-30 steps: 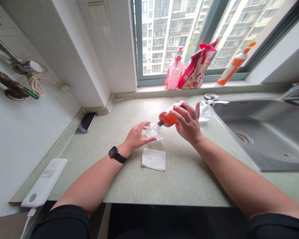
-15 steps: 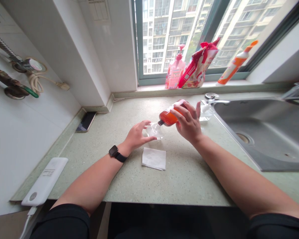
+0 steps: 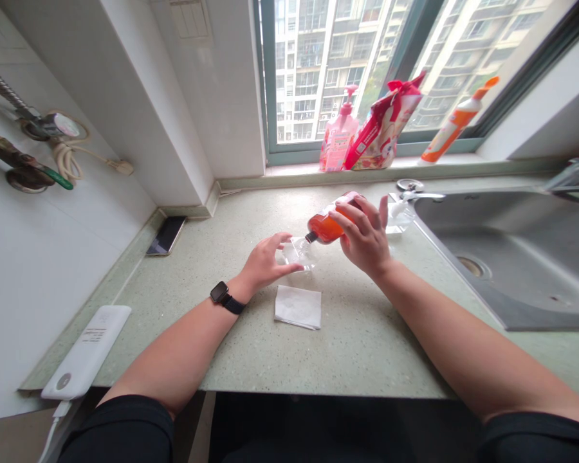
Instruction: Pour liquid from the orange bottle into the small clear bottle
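Note:
My right hand grips a bottle of orange-red liquid. The bottle is tipped down to the left, its dark neck over a clear plastic container. My left hand holds that container between thumb and fingers at its left side, on the counter. Whether liquid is flowing I cannot tell. Just in front of the container lies a folded white tissue. Behind my right hand stands a clear pump bottle, partly hidden.
The steel sink with its tap is at right. A phone and a white power bank with a cable lie at left. On the windowsill stand a pink pump bottle, a red bag and an orange bottle.

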